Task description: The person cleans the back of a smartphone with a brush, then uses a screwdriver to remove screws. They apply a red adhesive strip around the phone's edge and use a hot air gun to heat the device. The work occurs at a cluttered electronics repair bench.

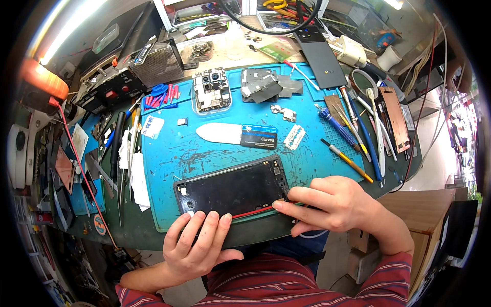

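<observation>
An opened black phone frame (232, 189) lies on the blue work mat (169, 158), with a thin red cable running along its near edge. My left hand (197, 243) rests at the frame's near left corner, fingers spread on the mat edge and touching the frame. My right hand (327, 202) sits at the frame's right end, its fingertips pressing on the red cable at the near right corner. Neither hand grips a tool.
Farther back on the mat lie a phone circuit board (211, 90), grey shield parts (268, 84), a white-and-blue pry tool (236, 134) and a dark phone back cover (319, 56). Screwdrivers and tweezers (358, 133) crowd the right; tweezers and blades (123, 153) line the left.
</observation>
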The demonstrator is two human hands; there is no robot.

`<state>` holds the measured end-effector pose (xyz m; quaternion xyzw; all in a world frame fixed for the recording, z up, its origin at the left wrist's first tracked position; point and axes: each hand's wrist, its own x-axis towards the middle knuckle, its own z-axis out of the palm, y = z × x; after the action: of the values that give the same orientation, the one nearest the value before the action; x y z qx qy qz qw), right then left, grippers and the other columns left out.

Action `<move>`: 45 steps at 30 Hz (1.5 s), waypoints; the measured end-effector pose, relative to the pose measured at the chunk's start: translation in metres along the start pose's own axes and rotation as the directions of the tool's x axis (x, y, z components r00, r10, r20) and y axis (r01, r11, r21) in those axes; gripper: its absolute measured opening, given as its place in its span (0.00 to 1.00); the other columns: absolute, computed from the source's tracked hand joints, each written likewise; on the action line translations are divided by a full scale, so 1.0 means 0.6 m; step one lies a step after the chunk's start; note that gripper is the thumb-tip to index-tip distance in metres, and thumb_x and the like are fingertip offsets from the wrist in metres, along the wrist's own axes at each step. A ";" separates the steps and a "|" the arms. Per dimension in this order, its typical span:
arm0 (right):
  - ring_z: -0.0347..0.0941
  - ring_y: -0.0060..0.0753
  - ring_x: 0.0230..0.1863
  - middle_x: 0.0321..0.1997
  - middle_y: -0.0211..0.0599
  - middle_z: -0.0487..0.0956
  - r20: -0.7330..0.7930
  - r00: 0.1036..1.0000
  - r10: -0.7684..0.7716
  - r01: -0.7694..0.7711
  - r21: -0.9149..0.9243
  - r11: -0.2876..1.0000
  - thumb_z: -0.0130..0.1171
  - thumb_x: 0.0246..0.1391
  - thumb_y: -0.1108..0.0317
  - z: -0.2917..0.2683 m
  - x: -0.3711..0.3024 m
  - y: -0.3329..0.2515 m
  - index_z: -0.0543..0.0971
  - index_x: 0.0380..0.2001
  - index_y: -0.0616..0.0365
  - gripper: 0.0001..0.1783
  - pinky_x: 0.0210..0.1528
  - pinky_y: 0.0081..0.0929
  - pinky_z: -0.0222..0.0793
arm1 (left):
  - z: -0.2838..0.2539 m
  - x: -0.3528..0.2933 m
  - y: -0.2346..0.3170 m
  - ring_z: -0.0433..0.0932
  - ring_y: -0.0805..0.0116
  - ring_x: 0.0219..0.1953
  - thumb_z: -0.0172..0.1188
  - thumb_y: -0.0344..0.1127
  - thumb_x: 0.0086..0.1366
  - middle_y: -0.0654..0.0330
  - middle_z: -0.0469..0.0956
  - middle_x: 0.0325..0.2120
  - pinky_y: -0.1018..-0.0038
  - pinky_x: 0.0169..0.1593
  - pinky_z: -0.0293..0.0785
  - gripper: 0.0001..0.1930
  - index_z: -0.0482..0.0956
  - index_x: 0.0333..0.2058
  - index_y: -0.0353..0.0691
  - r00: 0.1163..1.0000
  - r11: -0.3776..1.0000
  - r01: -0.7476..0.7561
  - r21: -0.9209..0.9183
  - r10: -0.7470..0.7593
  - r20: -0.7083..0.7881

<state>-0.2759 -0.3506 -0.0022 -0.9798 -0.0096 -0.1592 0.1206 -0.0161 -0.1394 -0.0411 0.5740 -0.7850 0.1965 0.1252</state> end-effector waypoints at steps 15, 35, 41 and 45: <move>0.74 0.27 0.33 0.48 0.33 0.76 -0.010 1.000 0.017 -0.017 0.014 1.000 0.72 0.50 0.51 0.003 -0.004 -0.001 0.84 0.55 0.57 0.31 0.31 0.25 0.75 | -0.003 0.060 0.031 0.74 0.60 0.57 0.50 0.73 0.69 0.60 0.79 0.54 0.62 0.65 0.70 0.35 0.84 0.60 0.54 0.998 0.988 0.037 -0.148 -0.030 0.046; 0.75 0.25 0.32 0.42 0.29 0.77 -0.126 0.992 0.019 -0.020 -0.004 1.000 0.74 0.53 0.53 -0.002 -0.031 0.011 0.86 0.47 0.55 0.23 0.28 0.23 0.72 | 0.009 0.084 0.048 0.75 0.64 0.51 0.51 0.71 0.70 0.61 0.77 0.48 0.60 0.58 0.75 0.34 0.85 0.60 0.53 0.995 0.993 -0.092 0.071 0.089 0.050; 0.75 0.25 0.32 0.42 0.28 0.77 -0.132 0.991 0.029 -0.027 0.018 0.999 0.74 0.52 0.53 0.003 -0.033 0.013 0.86 0.48 0.55 0.24 0.28 0.23 0.72 | 0.010 0.086 0.049 0.75 0.63 0.50 0.51 0.71 0.70 0.60 0.76 0.47 0.60 0.59 0.75 0.33 0.84 0.60 0.57 0.995 0.992 -0.097 0.083 0.094 0.043; 0.75 0.25 0.32 0.43 0.29 0.77 -0.133 0.991 0.032 -0.029 0.022 0.999 0.74 0.52 0.53 0.004 -0.033 0.014 0.86 0.48 0.56 0.24 0.28 0.23 0.72 | 0.011 0.089 0.051 0.73 0.64 0.49 0.51 0.73 0.69 0.60 0.75 0.47 0.60 0.59 0.74 0.33 0.84 0.61 0.61 0.995 0.992 -0.088 0.093 0.083 0.054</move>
<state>-0.2938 -0.3579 -0.0125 -0.9657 0.0119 -0.2225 0.1332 -0.0614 -0.1800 -0.0292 0.5498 -0.8015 0.2245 0.0695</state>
